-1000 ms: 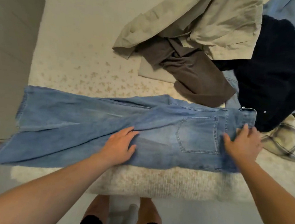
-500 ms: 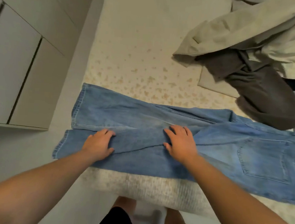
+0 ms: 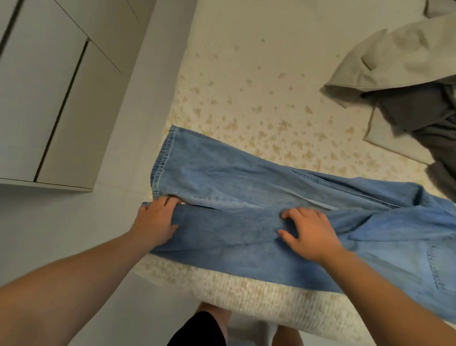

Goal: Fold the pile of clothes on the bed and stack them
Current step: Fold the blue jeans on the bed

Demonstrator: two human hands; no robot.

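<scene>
Light blue jeans [image 3: 248, 180] lie lengthwise across the near edge of the bed [image 3: 242, 78], legs pointing left, back pocket at the right. My left hand [image 3: 156, 220] grips the hem of the nearer leg at the bed's left corner, thumb over the fabric. My right hand [image 3: 308, 235] rests on the middle of the legs with its fingers curled into the denim. A beige garment [image 3: 388, 65] and a dark grey garment [image 3: 447, 141] lie crumpled at the upper right.
A white cabinet with drawers [image 3: 37, 89] stands close to the left of the bed. The bedspread is cream with small tan specks, its knitted edge [image 3: 252, 295] hanging down in front. My legs show below, beside the bed.
My left hand slid left along the leg to its hem and took hold. My right hand left the waistband for the middle of the legs. The view shifted left.
</scene>
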